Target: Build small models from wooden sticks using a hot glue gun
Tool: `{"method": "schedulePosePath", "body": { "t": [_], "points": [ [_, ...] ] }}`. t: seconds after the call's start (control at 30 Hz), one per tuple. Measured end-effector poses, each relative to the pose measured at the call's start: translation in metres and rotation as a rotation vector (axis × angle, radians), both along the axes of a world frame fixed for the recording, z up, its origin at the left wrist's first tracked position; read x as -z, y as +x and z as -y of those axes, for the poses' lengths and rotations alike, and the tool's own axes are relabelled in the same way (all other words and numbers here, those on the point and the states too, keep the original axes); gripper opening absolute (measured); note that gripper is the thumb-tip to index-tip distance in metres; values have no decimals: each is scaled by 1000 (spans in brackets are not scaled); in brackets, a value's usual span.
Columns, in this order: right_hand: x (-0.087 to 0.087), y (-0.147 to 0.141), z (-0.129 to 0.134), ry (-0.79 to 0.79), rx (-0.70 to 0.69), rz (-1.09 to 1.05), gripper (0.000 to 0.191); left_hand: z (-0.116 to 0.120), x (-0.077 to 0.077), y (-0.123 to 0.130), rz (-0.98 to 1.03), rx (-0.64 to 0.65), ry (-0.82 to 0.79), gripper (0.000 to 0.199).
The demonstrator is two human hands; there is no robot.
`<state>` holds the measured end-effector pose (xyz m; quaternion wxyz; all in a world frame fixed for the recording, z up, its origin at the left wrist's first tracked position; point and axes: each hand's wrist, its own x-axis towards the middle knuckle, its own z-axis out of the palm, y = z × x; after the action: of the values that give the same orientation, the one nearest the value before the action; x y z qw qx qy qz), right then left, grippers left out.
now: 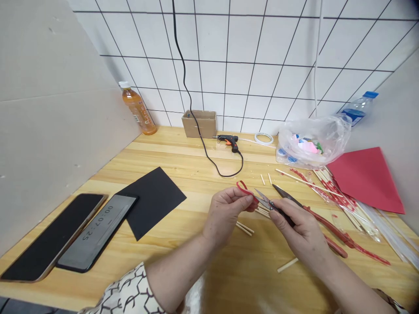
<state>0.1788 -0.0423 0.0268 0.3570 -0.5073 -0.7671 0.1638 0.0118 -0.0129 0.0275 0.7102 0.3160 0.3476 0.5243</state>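
My left hand (225,213) pinches a thin red paper strip (244,189), bent into a small loop above the table. My right hand (301,231) grips small dark-bladed scissors (266,200), their tips reaching toward the strip close to my left fingers. Under and beyond my right hand lies a long red-handled tool (337,233), partly hidden. Short cut wooden sticks (245,228) lie on the wooden table (183,161) below my hands, and another stick (287,264) sits nearer me.
A black card (152,200), phone (52,237) and timer (98,231) lie left. Behind stand a bottle of orange drink (137,109), cardboard box (199,123) and corded glue gun (229,141). Right are a plastic bag (310,141), red card (366,179) and bagged sticks (343,200).
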Motion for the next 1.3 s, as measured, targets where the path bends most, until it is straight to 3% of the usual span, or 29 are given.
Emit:
{"method": "schedulePosePath", "body": {
  "t": [0.27, 0.9, 1.17, 1.3],
  "points": [
    [-2, -4, 3, -70, -43, 9, 19, 1, 0, 1, -40, 43, 6, 14],
    [-4, -5, 2, -30, -47, 16, 17, 2, 1, 1, -28, 82, 10, 14],
    [-3, -7, 3, -8, -22, -21, 21, 3, 0, 1, -21, 91, 7, 15],
    [-2, 4, -4, -11, 76, -25, 21, 1, 0, 0, -10, 87, -35, 17]
  ]
}}
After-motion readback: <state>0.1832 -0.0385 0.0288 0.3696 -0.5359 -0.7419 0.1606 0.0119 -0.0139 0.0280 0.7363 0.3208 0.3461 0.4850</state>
